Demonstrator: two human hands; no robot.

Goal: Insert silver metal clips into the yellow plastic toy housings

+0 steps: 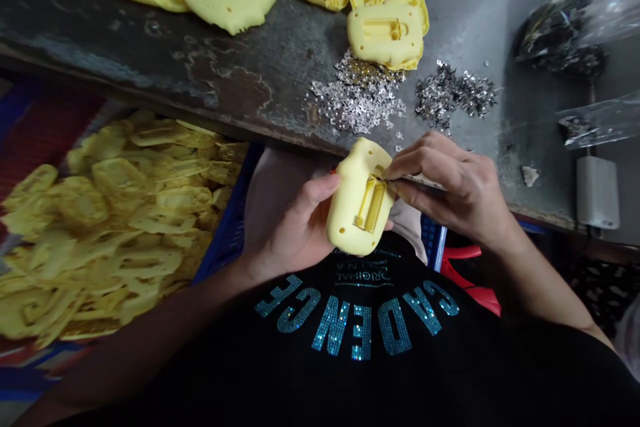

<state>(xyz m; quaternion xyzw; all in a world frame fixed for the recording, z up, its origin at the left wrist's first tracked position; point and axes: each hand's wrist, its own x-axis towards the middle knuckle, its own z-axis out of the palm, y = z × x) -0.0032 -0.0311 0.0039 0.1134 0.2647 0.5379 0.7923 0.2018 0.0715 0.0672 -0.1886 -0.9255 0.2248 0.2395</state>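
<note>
The left hand (295, 227) is curled around a fat yellow plastic piece (357, 203) and has a firm hold on it, above the person's lap, with its square slot facing up. The right hand (450, 190) pinches something thin and shiny, maybe a small metal clip, though it is hard to see. Its fingertips (395, 173) are right at the slot. Just past the hands, a worn grey metal table (150, 73) holds a heap of small silver bits (357, 97), a darker heap of bits (455, 95), and more yellow plastic pieces (387, 33).
</note>
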